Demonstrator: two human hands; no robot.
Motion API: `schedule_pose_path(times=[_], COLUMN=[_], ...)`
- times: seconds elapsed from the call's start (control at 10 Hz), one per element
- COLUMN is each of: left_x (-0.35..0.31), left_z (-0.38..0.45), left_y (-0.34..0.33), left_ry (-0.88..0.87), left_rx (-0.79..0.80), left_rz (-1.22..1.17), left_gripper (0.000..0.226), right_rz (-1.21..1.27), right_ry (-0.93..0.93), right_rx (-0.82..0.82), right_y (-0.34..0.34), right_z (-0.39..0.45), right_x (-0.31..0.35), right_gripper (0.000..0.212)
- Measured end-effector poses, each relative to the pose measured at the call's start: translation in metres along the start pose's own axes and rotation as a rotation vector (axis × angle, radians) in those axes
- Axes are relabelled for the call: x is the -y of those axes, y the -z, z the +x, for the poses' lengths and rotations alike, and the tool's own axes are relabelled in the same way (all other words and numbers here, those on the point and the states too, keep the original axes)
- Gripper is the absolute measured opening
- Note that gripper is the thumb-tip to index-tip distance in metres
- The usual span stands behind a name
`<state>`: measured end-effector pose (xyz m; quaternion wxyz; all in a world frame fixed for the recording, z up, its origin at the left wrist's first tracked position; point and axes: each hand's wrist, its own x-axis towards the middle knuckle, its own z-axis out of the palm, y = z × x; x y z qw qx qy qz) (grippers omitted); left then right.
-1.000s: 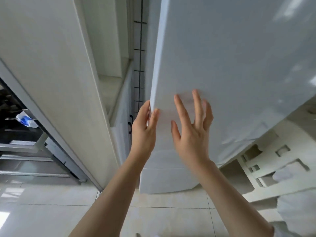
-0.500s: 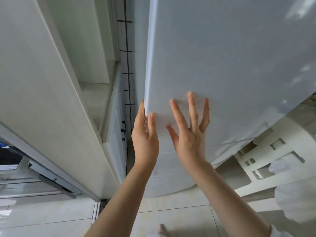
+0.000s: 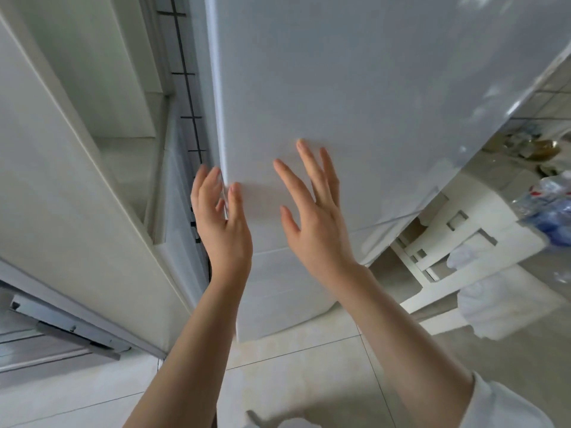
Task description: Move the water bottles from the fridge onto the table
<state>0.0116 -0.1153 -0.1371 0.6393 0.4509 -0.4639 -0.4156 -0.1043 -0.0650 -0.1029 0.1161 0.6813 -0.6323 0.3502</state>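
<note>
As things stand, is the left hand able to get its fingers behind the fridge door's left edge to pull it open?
Probably yes. The left hand already sits at the fridge door edge, fingers straddling it, with an open gap alongside. The right hand is spread over the door front, out of its way.

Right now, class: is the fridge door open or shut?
Shut, as far as it shows: the fridge door presents its flat white front, with no interior or bottles visible. The left hand is at its edge, the right hand spread before it.
</note>
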Motion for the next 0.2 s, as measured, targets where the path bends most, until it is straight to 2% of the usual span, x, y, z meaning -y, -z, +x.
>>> schedule_pose_path(times=[0.2], left_x=[-0.006], left_z=[-0.024], left_y=[0.009], left_ry=[0.001], left_rx=[-0.062], left_rz=[0.111], left_gripper=[0.035], right_rz=[0.120], right_ry=[-0.064], right_rx=[0.019], right_y=[0.021], right_z=[-0.040], right_x=[-0.011], right_gripper=[0.052])
